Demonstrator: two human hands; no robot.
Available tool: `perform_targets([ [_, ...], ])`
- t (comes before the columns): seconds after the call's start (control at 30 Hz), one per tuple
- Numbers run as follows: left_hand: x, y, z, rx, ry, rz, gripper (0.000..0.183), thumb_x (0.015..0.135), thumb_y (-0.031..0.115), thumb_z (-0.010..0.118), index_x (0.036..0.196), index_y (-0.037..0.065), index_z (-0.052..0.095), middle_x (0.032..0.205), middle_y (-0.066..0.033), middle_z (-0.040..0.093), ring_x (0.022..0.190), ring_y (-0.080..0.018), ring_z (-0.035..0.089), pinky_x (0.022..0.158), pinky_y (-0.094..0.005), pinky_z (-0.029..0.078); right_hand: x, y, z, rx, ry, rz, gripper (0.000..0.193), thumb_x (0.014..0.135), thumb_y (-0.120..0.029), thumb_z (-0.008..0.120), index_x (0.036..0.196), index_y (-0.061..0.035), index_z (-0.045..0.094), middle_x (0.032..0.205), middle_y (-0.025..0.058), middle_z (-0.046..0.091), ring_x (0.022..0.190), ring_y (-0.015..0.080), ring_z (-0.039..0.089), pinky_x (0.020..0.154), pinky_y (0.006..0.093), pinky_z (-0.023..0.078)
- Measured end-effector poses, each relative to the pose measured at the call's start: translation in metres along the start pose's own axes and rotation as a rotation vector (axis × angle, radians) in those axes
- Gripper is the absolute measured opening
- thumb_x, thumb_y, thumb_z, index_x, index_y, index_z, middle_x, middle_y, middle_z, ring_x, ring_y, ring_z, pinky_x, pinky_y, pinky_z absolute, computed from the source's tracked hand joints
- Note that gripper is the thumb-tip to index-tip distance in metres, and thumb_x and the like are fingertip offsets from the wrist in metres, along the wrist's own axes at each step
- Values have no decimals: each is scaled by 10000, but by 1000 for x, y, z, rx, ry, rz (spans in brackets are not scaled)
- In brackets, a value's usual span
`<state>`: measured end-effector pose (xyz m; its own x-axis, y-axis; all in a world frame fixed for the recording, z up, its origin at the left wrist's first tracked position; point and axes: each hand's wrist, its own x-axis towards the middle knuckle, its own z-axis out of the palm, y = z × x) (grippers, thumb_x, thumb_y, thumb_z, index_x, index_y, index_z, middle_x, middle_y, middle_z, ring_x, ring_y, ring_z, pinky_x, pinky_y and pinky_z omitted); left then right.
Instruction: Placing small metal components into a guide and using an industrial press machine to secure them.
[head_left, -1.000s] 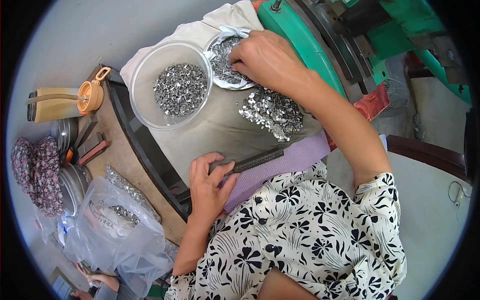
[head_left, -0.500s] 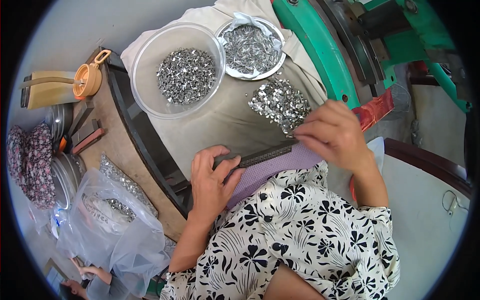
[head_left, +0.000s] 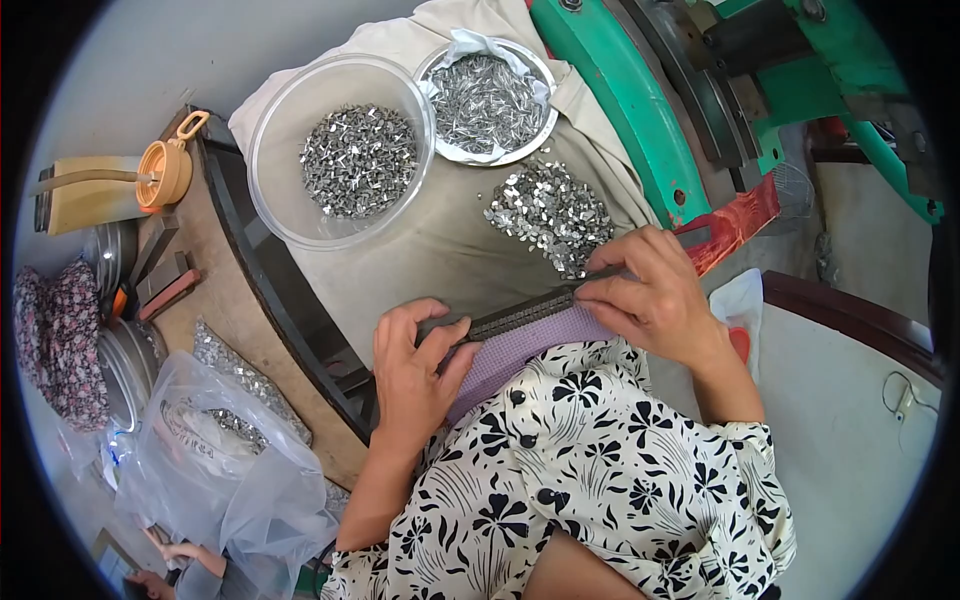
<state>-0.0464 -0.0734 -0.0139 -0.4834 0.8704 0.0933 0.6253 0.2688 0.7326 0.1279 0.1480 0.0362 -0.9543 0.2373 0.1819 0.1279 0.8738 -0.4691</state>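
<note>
A long dark metal bar (head_left: pixel 520 313) with a row of small notches lies across a purple mesh cloth (head_left: pixel 530 352) at the near edge of the work surface. My left hand (head_left: pixel 412 368) is closed round the bar's left end, thumb and fingers on both sides. My right hand (head_left: pixel 655 298) pinches at the bar's right end; whatever tiny piece its fingertips may hold is hidden. Just beyond that hand lies a heap of small flat shiny metal pieces (head_left: pixel 552 215) on the beige cloth (head_left: pixel 430 250).
A clear plastic tub (head_left: pixel 262 190) holds small metal parts; beside it, a round metal bowl (head_left: pixel 548 125) holds thin metal pins. A green machine (head_left: pixel 620 110) stands at the right. Left are a wooden bench (head_left: pixel 215 290), an orange lid (head_left: pixel 165 175) and a plastic bag (head_left: pixel 240 490).
My right hand has come down and slightly left from beside the heap onto the bar's right end. My left hand keeps its hold. The whole view has shifted a little.
</note>
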Motion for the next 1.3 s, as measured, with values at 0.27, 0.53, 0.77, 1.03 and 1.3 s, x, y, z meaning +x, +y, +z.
perform_targets([
  [0.27,0,2,-1,14,-22,-18,301,692,93,841,976,62,744,1095,-95,620,999,-293,563,848,-393,449,4,-9,17,-144,-34,-150,242,659,-169,777,893,-129,729,1049,10,648,986,227,605,814,385,477],
  [0.53,2,7,-4,71,-25,13,292,721,119,824,995,79,730,1104,-85,622,995,-287,578,837,-397,453,26,-7,14,-135,-117,-292,89,719,-134,665,740,-51,688,1028,46,632,1002,230,575,866,369,464],
  [0.77,14,26,-4,98,-37,109,216,748,119,786,951,83,721,1086,-72,632,985,-270,612,810,-379,475,53,19,21,32,-142,-166,105,682,-140,753,751,-72,713,1072,21,637,1105,244,537,919,385,427],
  [1.03,39,39,9,274,-113,309,176,723,118,792,881,85,720,1058,-46,633,951,-241,597,763,-375,452,56,28,19,66,-196,-209,121,720,-149,752,794,-60,718,1168,43,616,1179,263,506,961,405,416],
  [1.3,50,36,8,96,-195,119,86,730,84,744,809,58,720,994,-47,608,950,-245,579,831,-368,457,43,27,23,48,-135,-150,105,753,-146,748,816,-65,723,1162,45,627,1219,275,492,1010,419,381],
])
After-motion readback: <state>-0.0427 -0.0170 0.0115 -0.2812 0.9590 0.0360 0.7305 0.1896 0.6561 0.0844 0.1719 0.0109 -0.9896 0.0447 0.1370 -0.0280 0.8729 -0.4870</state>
